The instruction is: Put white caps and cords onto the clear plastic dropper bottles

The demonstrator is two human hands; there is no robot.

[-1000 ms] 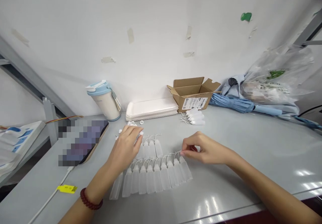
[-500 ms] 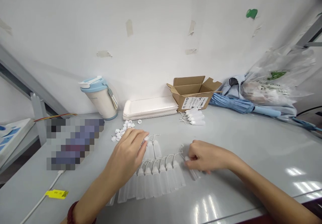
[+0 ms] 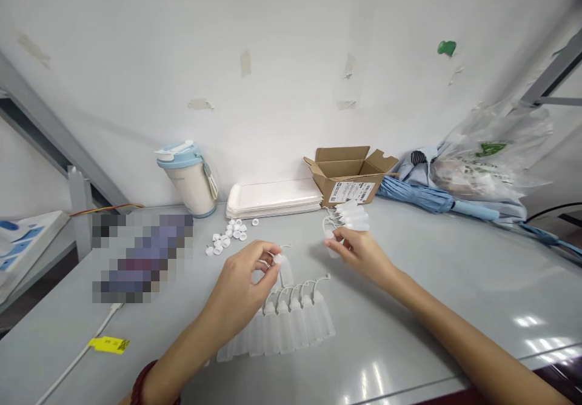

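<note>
Between the thumb and fingertips of my left hand (image 3: 248, 284) is a small white cap (image 3: 277, 259). That hand hovers over the near bottles and hides some of them. My right hand (image 3: 361, 252) pinches a small translucent plastic bottle (image 3: 331, 244) with a thin strap, close in front of a cluster of similar bottles (image 3: 353, 216). A row of translucent bottles (image 3: 295, 326) with curved straps lies side by side in front of me. Just behind the row lies another bottle (image 3: 286, 270), partly covered by my left hand. Loose white caps (image 3: 230, 233) are scattered beyond my left hand.
At the back stand an open cardboard box (image 3: 348, 177), a stack of white trays (image 3: 275, 197) and a tumbler (image 3: 193, 180). A blue umbrella (image 3: 418, 196) and plastic bag (image 3: 482, 156) lie back right. A blurred-out object (image 3: 143, 259) and white cable (image 3: 75, 359) are left.
My right hand has moved away from the row's right end, back toward the bottle cluster, carrying its bottle. My left hand keeps its pinch above the bottles. The view has shifted slightly.
</note>
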